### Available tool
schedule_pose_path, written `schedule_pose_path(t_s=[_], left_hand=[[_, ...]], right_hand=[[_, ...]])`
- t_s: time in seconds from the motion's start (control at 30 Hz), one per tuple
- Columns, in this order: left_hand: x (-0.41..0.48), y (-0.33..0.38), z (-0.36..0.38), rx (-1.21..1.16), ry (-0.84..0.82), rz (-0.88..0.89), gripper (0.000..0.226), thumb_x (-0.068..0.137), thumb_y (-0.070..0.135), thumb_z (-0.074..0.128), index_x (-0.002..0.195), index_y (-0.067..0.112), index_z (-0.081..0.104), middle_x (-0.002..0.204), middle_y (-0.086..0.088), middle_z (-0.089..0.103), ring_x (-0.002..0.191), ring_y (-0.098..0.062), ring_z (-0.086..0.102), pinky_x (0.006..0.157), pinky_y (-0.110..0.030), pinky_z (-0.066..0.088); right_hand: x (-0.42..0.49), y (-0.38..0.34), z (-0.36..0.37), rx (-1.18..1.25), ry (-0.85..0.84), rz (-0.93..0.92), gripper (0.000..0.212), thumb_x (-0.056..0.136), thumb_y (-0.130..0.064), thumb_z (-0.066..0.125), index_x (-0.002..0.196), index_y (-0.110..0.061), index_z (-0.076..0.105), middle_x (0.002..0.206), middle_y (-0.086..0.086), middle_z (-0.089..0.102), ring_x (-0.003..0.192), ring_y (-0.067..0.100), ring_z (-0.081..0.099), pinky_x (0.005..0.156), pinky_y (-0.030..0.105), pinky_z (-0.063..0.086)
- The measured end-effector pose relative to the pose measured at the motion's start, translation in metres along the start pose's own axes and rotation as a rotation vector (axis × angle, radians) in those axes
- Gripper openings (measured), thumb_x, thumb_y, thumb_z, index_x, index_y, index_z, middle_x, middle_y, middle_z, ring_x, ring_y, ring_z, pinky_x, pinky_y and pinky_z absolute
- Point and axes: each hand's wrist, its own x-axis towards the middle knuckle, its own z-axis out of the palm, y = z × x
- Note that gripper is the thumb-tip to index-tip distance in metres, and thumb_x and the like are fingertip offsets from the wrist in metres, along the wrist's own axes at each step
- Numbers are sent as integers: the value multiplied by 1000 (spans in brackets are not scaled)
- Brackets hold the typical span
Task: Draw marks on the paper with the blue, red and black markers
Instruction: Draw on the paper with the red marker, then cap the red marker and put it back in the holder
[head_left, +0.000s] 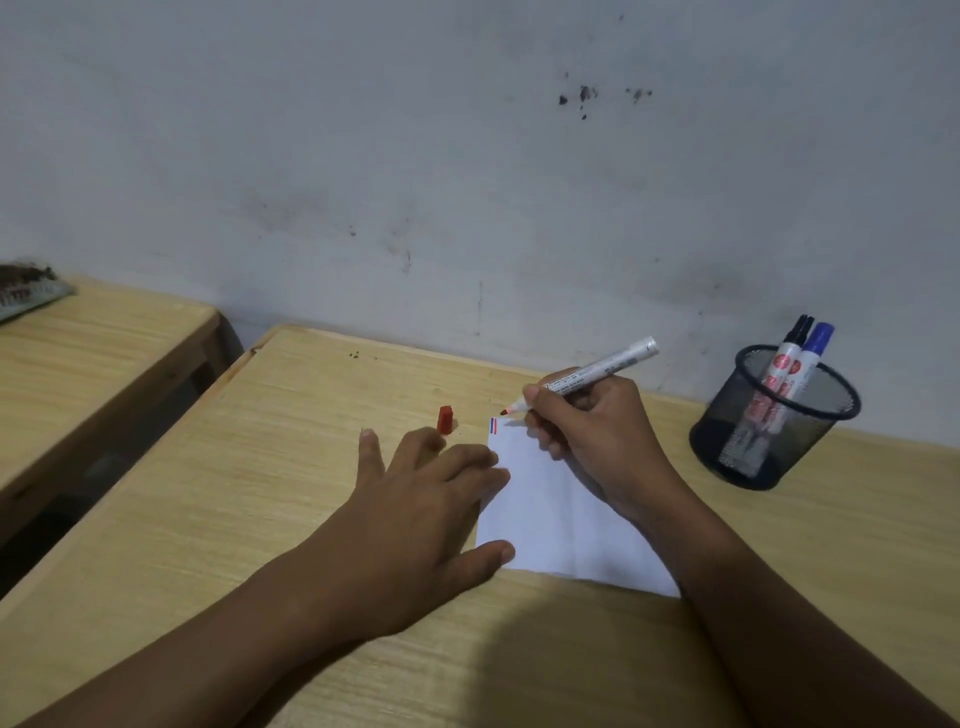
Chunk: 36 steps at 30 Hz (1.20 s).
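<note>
Paper (558, 512) edges under both hands.

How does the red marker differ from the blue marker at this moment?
The red marker is gripped in the right hand, tip just above the paper; the blue marker stands in the mesh cup. The red marker is uncapped, its red cap on the table; the blue marker is capped. The red marker lies tilted; the blue marker is near upright. Both have white barrels.
</note>
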Motion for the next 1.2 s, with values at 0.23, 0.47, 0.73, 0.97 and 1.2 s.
schedule_pose_path(t_s=[0.23, 0.47, 0.73, 0.97, 1.2], left_hand=[[3, 0, -9, -190, 414, -108, 44, 79, 68, 54, 111, 38, 59, 113, 20, 53, 112, -5, 45, 115, -53, 12], [34, -10, -34, -63, 317, -347, 24, 91, 51, 53, 101, 37, 69, 89, 12, 69, 103, -13, 55, 89, -40, 23], [25, 70, -103, -855, 479, -150, 6, 83, 29, 77, 87, 25, 75, 84, 9, 78, 83, -6, 69, 75, -24, 51], [24, 142, -140, -991, 420, 113, 14, 86, 20, 74, 100, 23, 79, 95, 9, 78, 97, -4, 70, 85, -21, 53], [46, 186, -148, -723, 720, 177, 15, 79, 22, 81, 91, 30, 80, 77, 17, 73, 77, -6, 61, 66, -15, 42]], right_hand=[[-11, -47, -22, 251, 129, -72, 14, 93, -12, 70, 91, 2, 73, 70, 12, 69, 57, 17, 57, 51, 24, 49], [-56, -79, -43, 220, 137, -93, 17, 92, -10, 70, 90, 7, 70, 68, 14, 68, 55, 18, 56, 47, 25, 47], [-97, -128, -70, 173, 186, -163, 18, 94, -10, 68, 90, 7, 71, 66, 11, 69, 52, 18, 56, 46, 25, 46], [-133, -175, -94, 96, 171, -252, 17, 94, -15, 69, 82, -4, 75, 68, 10, 69, 57, 17, 57, 51, 27, 46], [-143, -198, -133, 75, 210, -180, 26, 91, -30, 72, 79, -6, 72, 57, 0, 59, 50, 11, 50, 51, 25, 43]])
